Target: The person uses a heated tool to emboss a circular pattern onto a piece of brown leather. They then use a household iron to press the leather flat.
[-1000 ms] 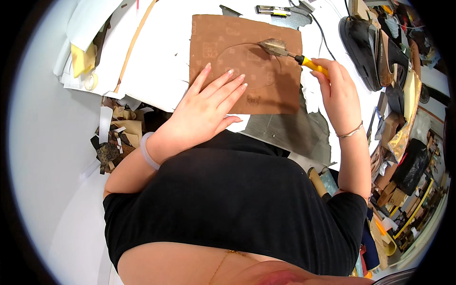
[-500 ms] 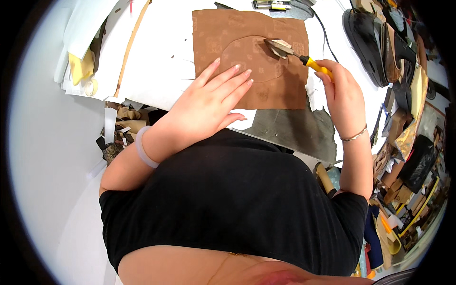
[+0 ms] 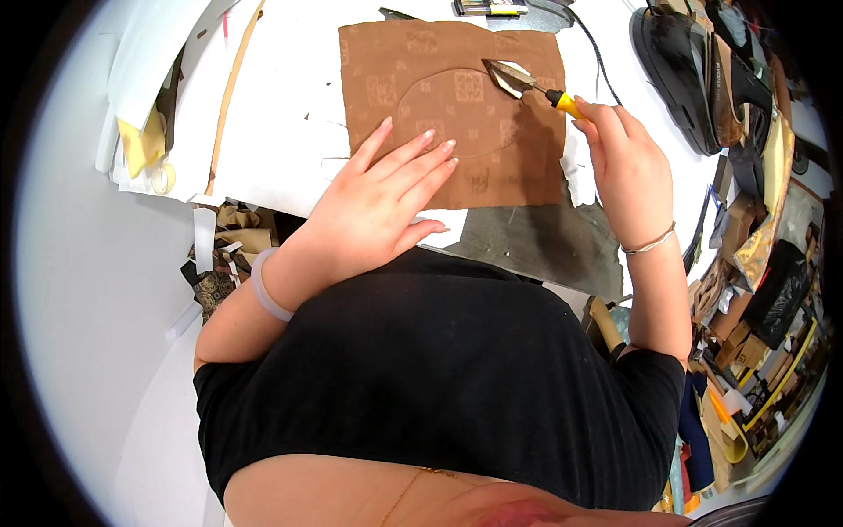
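A brown patterned sheet of leather or fabric (image 3: 527, 180) lies on the table, with a curved raised outline showing in its middle. My left hand (image 3: 378, 189) rests flat on the sheet's near left part, fingers stretched and slightly apart. My right hand (image 3: 628, 158) grips the yellow handle of a small trowel-shaped tool (image 3: 518, 81) at the sheet's right. Its pointed, leaf-shaped metal head lies over the far right part of the outline. Whether the whole blade touches the sheet cannot be made out. A pale patch shows beside the blade.
Under the sheet's near edge lies a dark grey board (image 3: 544, 241). A black shoe (image 3: 672, 79) stands at the right, near a black cord (image 3: 601, 57). Masking tape (image 3: 163, 178) and yellow pieces (image 3: 140, 140) lie at the left. Scraps (image 3: 230, 255) fill a space below the table edge.
The tool's metal head has moved slightly away from me over the sheet, with my right hand following. My left hand stays flat on the sheet. The whole view has shifted a little.
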Motion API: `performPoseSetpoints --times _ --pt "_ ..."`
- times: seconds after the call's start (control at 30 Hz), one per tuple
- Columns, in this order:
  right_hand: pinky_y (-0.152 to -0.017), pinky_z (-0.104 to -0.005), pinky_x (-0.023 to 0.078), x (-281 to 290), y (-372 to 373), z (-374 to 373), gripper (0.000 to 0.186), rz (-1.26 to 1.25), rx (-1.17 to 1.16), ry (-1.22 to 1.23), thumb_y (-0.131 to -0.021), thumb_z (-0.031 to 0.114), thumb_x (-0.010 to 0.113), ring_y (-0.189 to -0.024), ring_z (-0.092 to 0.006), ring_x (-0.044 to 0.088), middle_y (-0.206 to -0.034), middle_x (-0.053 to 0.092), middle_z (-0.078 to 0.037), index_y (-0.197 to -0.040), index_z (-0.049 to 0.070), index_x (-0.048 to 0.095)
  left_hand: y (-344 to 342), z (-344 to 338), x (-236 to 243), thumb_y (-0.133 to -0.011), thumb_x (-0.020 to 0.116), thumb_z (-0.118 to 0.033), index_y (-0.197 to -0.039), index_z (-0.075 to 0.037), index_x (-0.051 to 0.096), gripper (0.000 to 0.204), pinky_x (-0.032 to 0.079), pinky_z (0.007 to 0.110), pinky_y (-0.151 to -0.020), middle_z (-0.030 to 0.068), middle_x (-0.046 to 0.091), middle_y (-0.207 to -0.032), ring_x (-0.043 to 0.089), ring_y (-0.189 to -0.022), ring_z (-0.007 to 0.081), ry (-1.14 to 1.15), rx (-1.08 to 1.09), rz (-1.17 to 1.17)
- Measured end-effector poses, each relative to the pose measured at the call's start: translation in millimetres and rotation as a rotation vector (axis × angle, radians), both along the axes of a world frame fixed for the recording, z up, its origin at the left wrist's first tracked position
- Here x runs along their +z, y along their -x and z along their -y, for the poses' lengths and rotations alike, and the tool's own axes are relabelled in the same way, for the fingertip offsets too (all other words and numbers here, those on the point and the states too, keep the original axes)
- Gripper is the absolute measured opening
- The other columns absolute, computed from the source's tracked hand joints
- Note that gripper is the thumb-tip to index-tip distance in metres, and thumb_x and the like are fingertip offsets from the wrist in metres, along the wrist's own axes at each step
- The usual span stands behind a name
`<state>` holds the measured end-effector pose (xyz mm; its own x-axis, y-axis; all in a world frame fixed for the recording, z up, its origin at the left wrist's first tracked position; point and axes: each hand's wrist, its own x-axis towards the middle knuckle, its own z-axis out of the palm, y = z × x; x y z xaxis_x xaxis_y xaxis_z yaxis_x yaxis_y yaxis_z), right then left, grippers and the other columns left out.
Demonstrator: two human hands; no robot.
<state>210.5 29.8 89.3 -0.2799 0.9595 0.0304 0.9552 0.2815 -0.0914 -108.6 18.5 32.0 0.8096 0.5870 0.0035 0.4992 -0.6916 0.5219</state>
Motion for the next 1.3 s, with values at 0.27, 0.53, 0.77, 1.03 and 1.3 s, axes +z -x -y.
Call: performPoseSetpoints --times 0.27,0.53,0.77,1.03,1.3 --pt "-0.075 -0.0339 0.057 -17.4 -18.4 0.4 0.016 -0.506 -0.283 -0.005 -0.109 0.014 0.063 -0.089 -0.0225 0.073 -0.098 0.074 -0.010 -0.123 0.006 0.065 12.9 2.6 -3.2 -0.106 0.066 -0.023 -0.158 0.001 0.045 0.061 0.028 0.052 -0.130 0.0209 0.045 -0.165 0.041 -0.156 0.0355 0.102 0.535 0.488" --pt "-0.058 -0.0195 0.035 -72.9 36.6 4.0 0.021 -1.653 -0.482 0.216 -0.115 0.020 0.055 -0.064 -0.0035 0.039 -0.097 0.067 -0.006 -0.132 0.008 0.055 30.5 -36.5 23.8 -0.114 0.053 -0.021 -0.163 0.009 0.031 0.062 0.048 0.042 -0.116 0.0232 0.051 -0.160 0.051 -0.148 0.0314 1.047 1.026 0.856" --pt "-0.059 -0.0197 0.037 -98.5 50.0 2.3 0.020 -1.628 -0.386 0.146 -0.116 0.022 0.053 -0.066 -0.0035 0.043 -0.097 0.065 -0.004 -0.131 0.008 0.056 23.8 -62.2 42.3 -0.108 0.065 -0.025 -0.153 0.007 0.049 0.058 0.050 0.025 -0.091 0.0074 0.071 -0.132 0.065 -0.114 0.0111 1.156 0.965 0.507" --pt "-0.058 -0.0190 0.038 -106.0 51.0 3.1 0.021 -1.651 -0.337 0.120 -0.116 0.025 0.054 -0.066 -0.0035 0.045 -0.097 0.065 -0.002 -0.129 0.009 0.057 8.9 -82.1 35.8 -0.097 0.080 -0.031 -0.091 -0.006 0.075 0.026 0.037 0.022 -0.060 -0.0048 0.059 -0.078 0.044 -0.066 0.0069 1.143 1.027 0.358" --pt "-0.057 -0.0184 0.038 -108.1 45.9 3.4 0.021 -1.837 -0.327 0.150 -0.116 0.023 0.054 -0.065 -0.0025 0.045 -0.095 0.066 -0.002 -0.130 0.008 0.055 -3.6 -90.8 40.9 -0.098 0.082 -0.030 -0.106 -0.007 0.076 0.025 0.043 0.025 -0.066 -0.0050 0.066 -0.089 0.051 -0.072 0.0057 0.982 1.045 0.229"
